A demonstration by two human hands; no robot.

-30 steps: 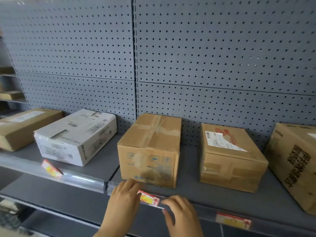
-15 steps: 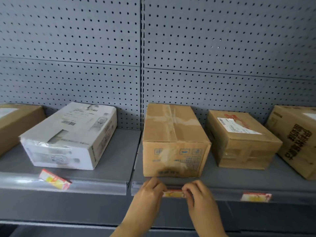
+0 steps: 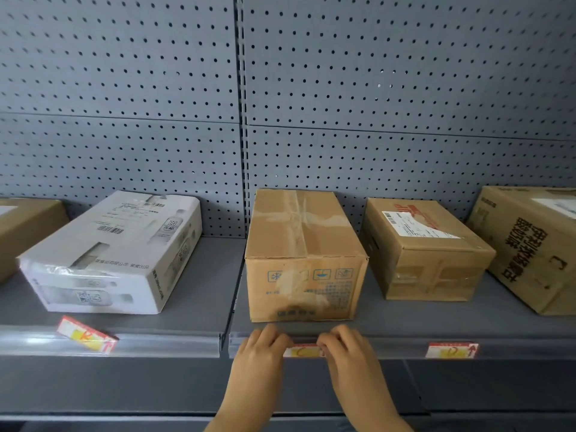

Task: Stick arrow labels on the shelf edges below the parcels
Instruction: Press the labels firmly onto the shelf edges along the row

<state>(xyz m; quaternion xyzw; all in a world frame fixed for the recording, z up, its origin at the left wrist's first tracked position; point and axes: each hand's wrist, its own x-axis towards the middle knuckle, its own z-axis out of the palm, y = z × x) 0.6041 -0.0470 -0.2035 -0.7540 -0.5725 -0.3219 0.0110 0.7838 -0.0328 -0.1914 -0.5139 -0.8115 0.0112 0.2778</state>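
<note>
Head view: A grey shelf (image 3: 193, 319) backed by perforated panels (image 3: 124, 120) is seen from the front. Five parcels are set along it: a brown carton cut off at the left edge (image 3: 28, 226), a white printed carton (image 3: 112, 254), a taped brown carton (image 3: 304, 257) at the centre, a smaller brown carton with a shipping slip (image 3: 424, 251), and a brown carton with dark printed characters (image 3: 536, 244) at the right.

The left hand (image 3: 260, 353) and the right hand (image 3: 349, 353) are placed against the clear shelf-edge strip (image 3: 174, 346), directly below the taped brown carton. Between them a red-and-yellow arrow label (image 3: 304, 351) is held flat on the strip. The fingers of each hand are curled and pressed together, the tips bearing on one end of the label; both label ends are covered by the fingertips.

A second arrow label (image 3: 452, 350) is fixed level on the strip below the smaller carton. A third arrow label (image 3: 87, 335) lies tilted across the strip's upper edge below the white carton.
</note>
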